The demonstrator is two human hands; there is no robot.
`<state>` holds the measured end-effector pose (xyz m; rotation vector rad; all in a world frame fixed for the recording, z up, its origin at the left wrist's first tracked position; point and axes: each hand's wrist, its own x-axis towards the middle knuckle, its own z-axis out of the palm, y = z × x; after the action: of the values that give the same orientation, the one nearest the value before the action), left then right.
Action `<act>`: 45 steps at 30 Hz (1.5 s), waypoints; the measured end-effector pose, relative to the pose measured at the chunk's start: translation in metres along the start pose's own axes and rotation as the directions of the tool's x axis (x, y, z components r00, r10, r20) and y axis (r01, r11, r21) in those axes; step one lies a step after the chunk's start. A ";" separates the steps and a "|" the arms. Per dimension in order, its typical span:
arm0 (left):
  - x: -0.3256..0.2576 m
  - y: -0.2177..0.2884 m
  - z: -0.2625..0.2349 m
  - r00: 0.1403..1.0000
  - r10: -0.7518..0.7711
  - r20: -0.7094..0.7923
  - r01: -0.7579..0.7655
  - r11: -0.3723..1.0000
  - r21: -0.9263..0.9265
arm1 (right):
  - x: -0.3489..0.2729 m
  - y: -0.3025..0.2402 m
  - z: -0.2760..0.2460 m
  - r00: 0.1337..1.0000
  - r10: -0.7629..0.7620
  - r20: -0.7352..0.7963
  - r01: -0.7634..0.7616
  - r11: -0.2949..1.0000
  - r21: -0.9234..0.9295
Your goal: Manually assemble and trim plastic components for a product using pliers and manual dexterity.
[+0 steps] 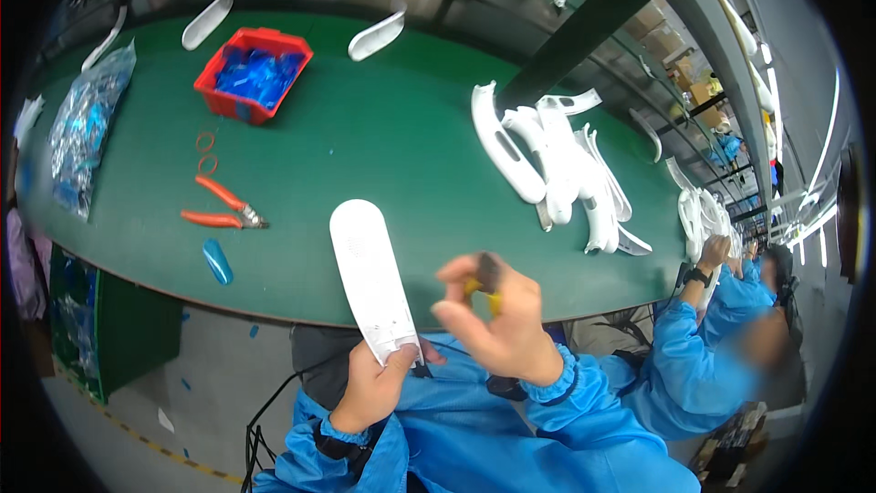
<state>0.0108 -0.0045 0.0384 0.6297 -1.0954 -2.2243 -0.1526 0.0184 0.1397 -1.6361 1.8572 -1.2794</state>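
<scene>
My left grip point(372, 391) is closed in front of my lap, its thumb angled up and to the right, the left wrist circled by a dark band point(339, 444). Well apart from it, my right grip point(502, 324) hangs higher, fingers curled in, thumb reaching left beneath them. My left sleeve point(297, 467) and right sleeve point(598, 415), both blue, gather snugly at the wrists.

The left hand point(372, 391) grips the near end of a long white panel point(370, 265); the right hand point(502, 327), beside it, holds a blurred black-and-yellow tool point(490, 272). On the green worktop point(401, 146), orange-handled pliers point(214, 219) lie left of the hands, a red bin point(217, 102) farther beyond, and white curved parts point(561, 160) piled beyond the right hand.
</scene>
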 end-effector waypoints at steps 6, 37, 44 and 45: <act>0.047 0.041 0.009 0.981 0.117 0.152 -0.168 0.904 0.392 | 0.032 0.004 -0.020 0.966 0.095 0.242 -0.043 0.977 -0.211; 0.079 0.053 -0.042 0.864 0.503 -0.018 -0.384 0.681 0.624 | 0.372 0.138 0.049 0.993 -0.071 0.091 0.115 0.579 -0.808; 0.078 0.052 -0.045 0.874 0.485 -0.008 -0.385 0.704 0.597 | 0.350 0.172 -0.018 0.912 0.365 -0.185 -0.324 0.367 -0.872; 0.079 0.052 -0.041 0.880 0.475 0.005 -0.392 0.719 0.574 | 0.353 0.187 -0.032 0.858 0.435 -0.272 -0.462 0.426 -0.778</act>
<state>-0.0060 -0.1062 0.0464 0.6643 -1.6467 -1.4171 -0.3839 -0.3074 0.1097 -1.2299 2.9081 -0.1191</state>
